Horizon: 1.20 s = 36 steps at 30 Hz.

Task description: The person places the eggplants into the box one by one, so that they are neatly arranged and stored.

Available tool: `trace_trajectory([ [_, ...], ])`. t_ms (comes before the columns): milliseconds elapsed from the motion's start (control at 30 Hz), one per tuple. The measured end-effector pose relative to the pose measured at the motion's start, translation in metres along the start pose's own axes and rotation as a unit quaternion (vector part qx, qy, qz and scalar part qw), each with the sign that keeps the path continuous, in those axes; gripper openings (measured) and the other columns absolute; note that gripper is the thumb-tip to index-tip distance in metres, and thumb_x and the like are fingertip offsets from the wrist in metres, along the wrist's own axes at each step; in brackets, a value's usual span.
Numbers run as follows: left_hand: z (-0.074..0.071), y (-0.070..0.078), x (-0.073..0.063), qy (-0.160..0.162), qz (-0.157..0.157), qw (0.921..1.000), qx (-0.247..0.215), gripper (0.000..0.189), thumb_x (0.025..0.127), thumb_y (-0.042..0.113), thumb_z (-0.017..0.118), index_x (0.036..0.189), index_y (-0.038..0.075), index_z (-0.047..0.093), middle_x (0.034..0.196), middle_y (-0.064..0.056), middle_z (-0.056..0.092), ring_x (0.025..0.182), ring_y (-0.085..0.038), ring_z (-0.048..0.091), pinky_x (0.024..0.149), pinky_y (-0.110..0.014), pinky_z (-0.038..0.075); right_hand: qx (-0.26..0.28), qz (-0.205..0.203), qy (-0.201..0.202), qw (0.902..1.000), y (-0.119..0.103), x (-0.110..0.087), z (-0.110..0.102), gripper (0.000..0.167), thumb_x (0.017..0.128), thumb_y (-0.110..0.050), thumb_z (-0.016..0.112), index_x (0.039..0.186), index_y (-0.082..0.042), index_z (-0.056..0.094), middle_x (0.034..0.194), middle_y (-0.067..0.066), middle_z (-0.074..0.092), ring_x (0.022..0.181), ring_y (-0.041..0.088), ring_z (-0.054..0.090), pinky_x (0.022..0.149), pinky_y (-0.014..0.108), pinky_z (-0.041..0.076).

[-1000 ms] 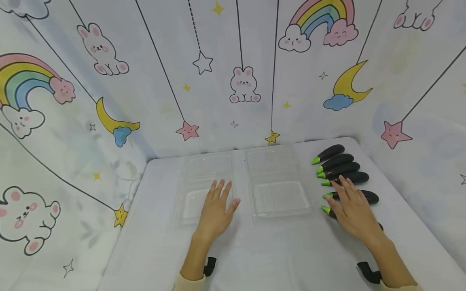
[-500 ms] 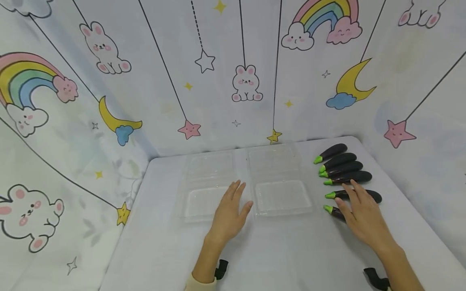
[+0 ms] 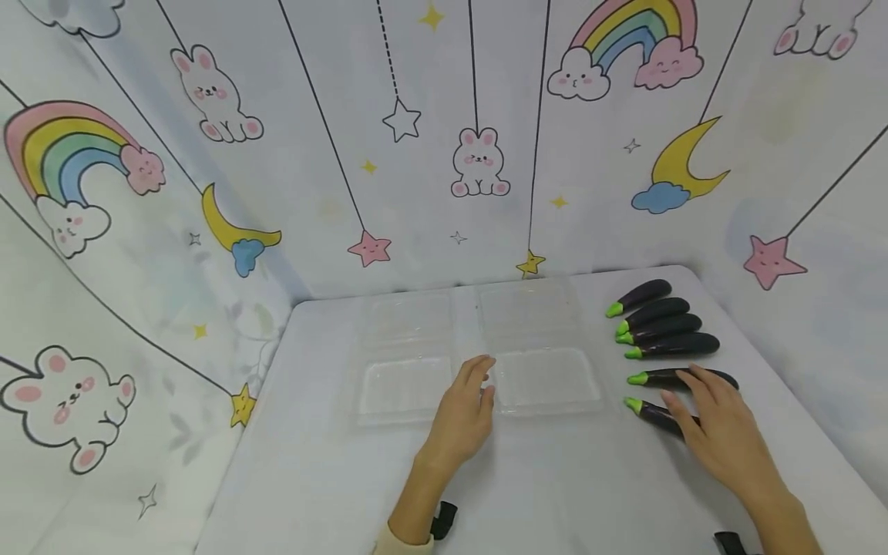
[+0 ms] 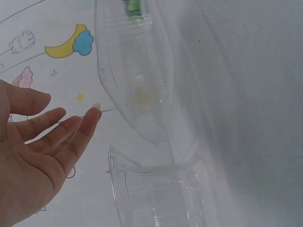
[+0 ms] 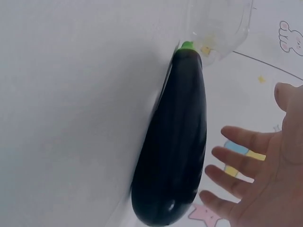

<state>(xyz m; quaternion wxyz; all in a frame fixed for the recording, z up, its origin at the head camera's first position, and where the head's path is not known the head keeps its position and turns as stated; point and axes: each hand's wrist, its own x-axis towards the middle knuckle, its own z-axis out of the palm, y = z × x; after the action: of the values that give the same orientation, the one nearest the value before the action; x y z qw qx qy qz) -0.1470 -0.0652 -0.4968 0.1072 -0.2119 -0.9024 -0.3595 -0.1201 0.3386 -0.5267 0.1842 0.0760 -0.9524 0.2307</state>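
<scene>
My right hand point(image 3: 728, 435) hovers over the nearest eggplant point(image 3: 655, 416), a dark one with a bright green cap, and hides its round end. In the right wrist view that hand's spread, slightly bent fingers point(image 5: 236, 161) stand beside an eggplant point(image 5: 170, 137), a gap between them. Farther back lies another eggplant point(image 3: 667, 378), partly behind the fingertips. My left hand point(image 3: 461, 420) is held loosely, holding nothing, in front of two clear plastic boxes, the left box point(image 3: 405, 418) and the right box point(image 3: 555, 408). Both have their lids folded back.
Beyond the right hand, several more eggplants point(image 3: 666, 328) lie in a row at the table's right side. The white table point(image 3: 333, 493) meets a cloth point(image 3: 416, 200) printed with rabbits, stars and rainbows at its back and sides.
My left hand has moved right, from over the left box to the gap between the boxes. My right hand has drawn back and right, over the nearest eggplant. The head view has shifted slightly.
</scene>
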Motion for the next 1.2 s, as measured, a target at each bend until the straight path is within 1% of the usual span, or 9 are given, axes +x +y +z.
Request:
trace_trajectory([
  [100,0.004,0.003,0.001,0.000,-0.012,0.9999,-0.002,0.042,0.107,0.009,0.055,0.149,0.006,0.050,0.148,-0.004,0.051,0.094,-0.011,0.065,0.078,-0.023,0.055,0.001,0.010,-0.001,0.9999,0.003,-0.003,-0.002,0.054,0.108,-0.032,0.059,0.142,0.009,0.052,0.149,0.035,0.042,0.134,0.058,0.037,0.117,0.070,0.019],
  [200,0.008,0.007,0.000,-0.016,-0.050,0.9986,-0.009,0.042,0.107,0.011,0.055,0.149,0.007,0.051,0.139,-0.007,0.056,0.070,-0.005,0.053,0.065,-0.020,0.050,0.001,0.023,-0.003,0.9997,0.007,-0.006,-0.004,0.053,0.107,-0.034,0.061,0.138,0.009,0.056,0.146,0.034,0.045,0.129,0.059,0.040,0.111,0.073,0.025],
  [300,0.012,0.011,0.001,-0.035,-0.087,0.9954,-0.022,0.043,0.108,0.013,0.055,0.149,0.006,0.050,0.131,-0.009,0.057,0.059,-0.004,0.044,0.058,-0.019,0.046,0.005,0.033,-0.002,0.9994,0.012,-0.010,-0.008,0.053,0.105,-0.034,0.064,0.136,0.008,0.058,0.143,0.034,0.047,0.126,0.060,0.042,0.107,0.074,0.027],
  [433,0.019,0.015,0.003,-0.045,-0.108,0.9928,-0.027,0.044,0.108,0.015,0.054,0.151,0.004,0.049,0.130,-0.012,0.056,0.059,-0.004,0.045,0.058,-0.019,0.047,0.007,0.047,-0.011,0.9988,0.018,-0.015,-0.013,0.057,0.103,-0.035,0.067,0.138,0.009,0.055,0.142,0.036,0.047,0.125,0.062,0.041,0.105,0.076,0.026],
  [600,0.023,0.017,0.004,-0.041,-0.114,0.9924,-0.021,0.044,0.109,0.015,0.054,0.150,0.001,0.048,0.132,-0.013,0.055,0.060,-0.004,0.048,0.057,-0.018,0.048,-0.015,0.078,-0.043,0.9959,0.020,-0.017,-0.015,0.070,0.102,-0.043,0.067,0.144,0.009,0.047,0.144,0.038,0.044,0.127,0.063,0.038,0.106,0.077,0.025],
  [733,0.022,0.017,0.003,-0.028,-0.112,0.9933,-0.011,0.044,0.107,0.012,0.055,0.148,-0.002,0.048,0.130,-0.016,0.053,0.060,-0.005,0.049,0.056,-0.019,0.047,-0.034,0.084,-0.055,0.9944,0.021,-0.015,-0.015,0.072,0.098,-0.046,0.072,0.141,0.006,0.050,0.141,0.037,0.046,0.124,0.062,0.041,0.101,0.077,0.030],
  [900,0.023,0.015,0.002,-0.018,-0.109,0.9939,0.005,0.044,0.107,0.009,0.055,0.147,-0.006,0.047,0.132,-0.020,0.051,0.062,-0.006,0.052,0.057,-0.018,0.048,-0.054,0.098,-0.091,0.9896,0.025,-0.013,-0.016,0.073,0.092,-0.050,0.077,0.136,0.004,0.055,0.134,0.040,0.050,0.117,0.062,0.044,0.092,0.077,0.036],
  [1067,0.027,0.010,0.000,-0.020,-0.118,0.9926,0.016,0.044,0.108,0.008,0.052,0.147,-0.011,0.044,0.129,-0.020,0.052,0.076,-0.013,0.059,0.067,-0.023,0.054,-0.067,0.119,-0.133,0.9817,0.029,-0.007,-0.017,0.079,0.088,-0.056,0.080,0.133,0.005,0.058,0.132,0.042,0.051,0.116,0.064,0.045,0.091,0.077,0.037],
  [1200,0.030,0.007,-0.001,-0.026,-0.125,0.9918,0.014,0.043,0.110,0.008,0.047,0.147,-0.013,0.043,0.117,-0.017,0.056,0.080,-0.013,0.056,0.073,-0.027,0.054,-0.064,0.123,-0.163,0.9768,0.028,-0.003,-0.017,0.079,0.082,-0.055,0.084,0.131,0.004,0.061,0.131,0.042,0.054,0.116,0.065,0.048,0.089,0.076,0.041],
])
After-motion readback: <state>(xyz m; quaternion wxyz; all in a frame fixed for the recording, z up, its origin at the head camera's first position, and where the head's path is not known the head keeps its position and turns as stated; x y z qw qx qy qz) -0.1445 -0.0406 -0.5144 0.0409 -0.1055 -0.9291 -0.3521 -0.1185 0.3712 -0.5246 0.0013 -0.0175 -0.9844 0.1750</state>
